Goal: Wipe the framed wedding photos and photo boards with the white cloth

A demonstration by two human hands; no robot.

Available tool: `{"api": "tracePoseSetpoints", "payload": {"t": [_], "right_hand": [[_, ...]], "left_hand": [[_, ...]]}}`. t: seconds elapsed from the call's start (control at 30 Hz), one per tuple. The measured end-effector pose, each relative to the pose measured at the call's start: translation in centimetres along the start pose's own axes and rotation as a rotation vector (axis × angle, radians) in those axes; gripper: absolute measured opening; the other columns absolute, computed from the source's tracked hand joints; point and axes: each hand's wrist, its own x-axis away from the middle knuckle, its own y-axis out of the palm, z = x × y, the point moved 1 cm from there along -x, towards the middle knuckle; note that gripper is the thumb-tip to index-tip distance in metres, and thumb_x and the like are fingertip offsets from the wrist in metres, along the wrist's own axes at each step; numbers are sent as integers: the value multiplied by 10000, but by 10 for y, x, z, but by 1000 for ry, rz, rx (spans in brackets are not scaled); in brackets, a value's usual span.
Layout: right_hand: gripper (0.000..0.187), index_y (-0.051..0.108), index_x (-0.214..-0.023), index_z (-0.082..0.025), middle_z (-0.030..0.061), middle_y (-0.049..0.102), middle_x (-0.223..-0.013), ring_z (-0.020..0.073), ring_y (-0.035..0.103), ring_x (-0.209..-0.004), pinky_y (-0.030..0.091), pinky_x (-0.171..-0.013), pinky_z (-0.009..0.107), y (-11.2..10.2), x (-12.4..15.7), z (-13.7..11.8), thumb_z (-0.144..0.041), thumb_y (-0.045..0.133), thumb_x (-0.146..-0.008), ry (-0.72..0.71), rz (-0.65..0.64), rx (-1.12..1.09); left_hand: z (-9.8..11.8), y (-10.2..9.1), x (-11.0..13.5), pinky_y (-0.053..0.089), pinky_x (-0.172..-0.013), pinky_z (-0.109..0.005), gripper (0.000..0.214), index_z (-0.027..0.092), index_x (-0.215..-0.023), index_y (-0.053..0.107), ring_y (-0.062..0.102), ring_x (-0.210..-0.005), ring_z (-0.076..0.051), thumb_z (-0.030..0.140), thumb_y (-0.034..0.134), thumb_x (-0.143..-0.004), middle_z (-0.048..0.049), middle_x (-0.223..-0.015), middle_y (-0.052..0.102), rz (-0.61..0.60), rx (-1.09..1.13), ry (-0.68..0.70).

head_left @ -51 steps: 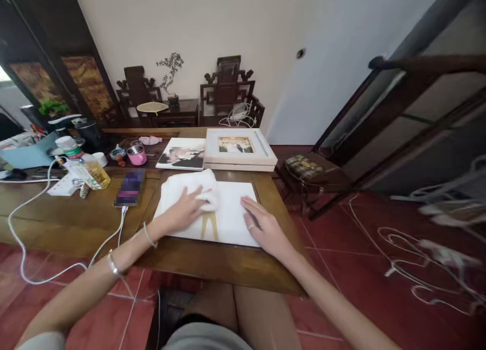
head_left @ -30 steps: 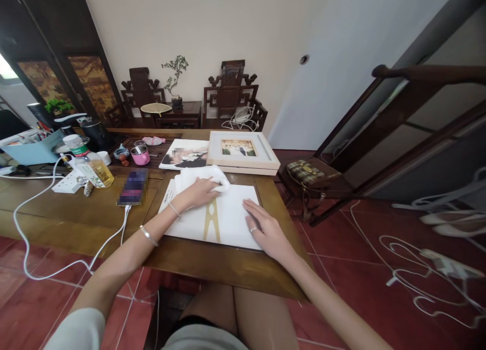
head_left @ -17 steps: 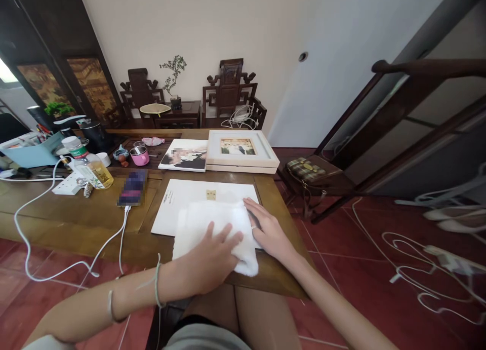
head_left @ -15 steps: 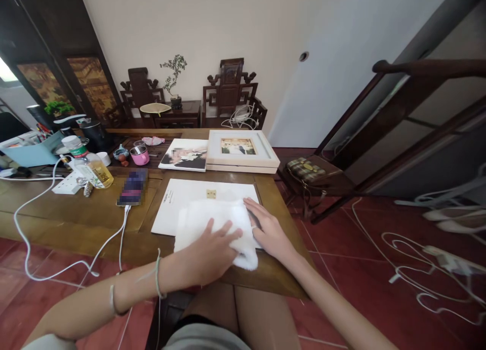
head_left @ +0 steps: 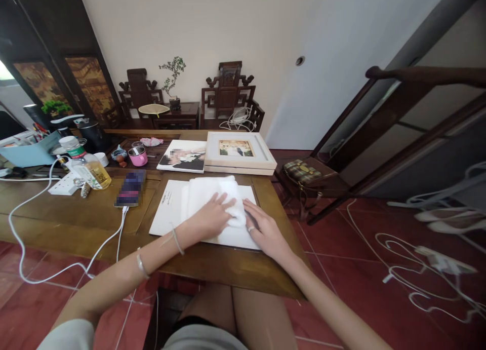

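A white board lies flat near the front edge of the wooden table. On it lies a white cloth, and my left hand presses down on that cloth with the fingers spread flat. Beside it, my right hand rests flat on the board's right edge, fingers stretched out, a ring on one finger.
Behind the board are a white picture frame and a photo print. To the left lie a phone on a white cable, a bottle, a pink cup and a power strip. A stool stands right.
My left hand has slid the cloth from the board's near edge back up toward its far middle. The right hand has stayed on the right edge.
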Motion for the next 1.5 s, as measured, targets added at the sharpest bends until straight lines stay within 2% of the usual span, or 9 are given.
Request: {"api": "tracePoseSetpoints", "payload": {"t": [0.2,0.5,0.73,0.9,1.07,1.2,1.27,1.37,1.5], "right_hand": [[420,600,-1252,-200,83,555,-1353,249,440,-1314,309,-1132,497,-1,-1,0,-233,432,-868,19,12,-65],[458,580,-1280,-210,90,577,-1327,268,516,-1246,356,-1083,492,-10,-1,-3,-431,396,-923,253,115,-187],[475,597,-1262,-232,63,526,-1378,254,469,-1290,331,-1100,464,-11,-2,2,-494,397,-920,292,193,-434],[443,608,-1251,-228,70,572,-1329,254,507,-1257,354,-1090,473,-9,-2,-2,-449,425,-913,276,175,-319],[383,666,-1165,-203,90,610,-1284,254,546,-1218,388,-1079,467,-8,-1,-13,-355,423,-911,92,122,-90],[395,638,-1196,-162,131,601,-1289,272,533,-1229,394,-1071,486,-4,-1,-14,-299,447,-879,15,55,6],[400,623,-1212,-163,130,589,-1304,277,507,-1254,381,-1077,498,-2,0,-13,-277,450,-870,-12,41,34],[373,636,-1184,-182,123,605,-1281,281,516,-1239,381,-1073,505,-1,0,-13,-275,453,-873,-33,42,53],[353,644,-1160,-184,123,638,-1217,288,543,-1199,390,-1061,515,-2,-1,-15,-267,441,-882,-47,31,54]], "left_hand": [[47,-15,40,319,-1075,-430,242,149,-920,727,432,-1299,-328,240,504,-889,-126,-1408,474,79,-52,122],[13,-2,-9,283,-1102,-468,291,139,-1131,651,316,-1380,-324,230,506,-895,-134,-1474,391,-20,79,-44],[66,7,-8,261,-1065,-578,279,131,-1012,705,343,-1338,-418,246,509,-851,-206,-1422,428,182,65,-13],[92,-12,27,309,-1040,-546,234,177,-877,735,409,-1298,-390,275,522,-865,-155,-1398,474,84,82,97],[51,-28,37,405,-996,-411,237,168,-993,684,493,-1234,-265,232,467,-924,-114,-1302,571,-10,133,48],[-10,-22,5,384,-1006,-395,221,152,-1007,658,524,-1188,-256,212,454,-946,-92,-1187,642,-77,213,36],[-31,-18,-18,405,-972,-345,259,147,-1047,637,574,-1100,-229,262,417,-974,-81,-1155,653,-6,315,40],[-40,-11,-51,422,-920,-290,307,147,-1058,627,598,-1022,-202,290,362,-997,-71,-1146,650,77,411,89],[-32,1,-79,395,-945,-300,277,169,-1096,617,579,-1045,-214,277,385,-989,-57,-1179,633,87,370,117]]}}
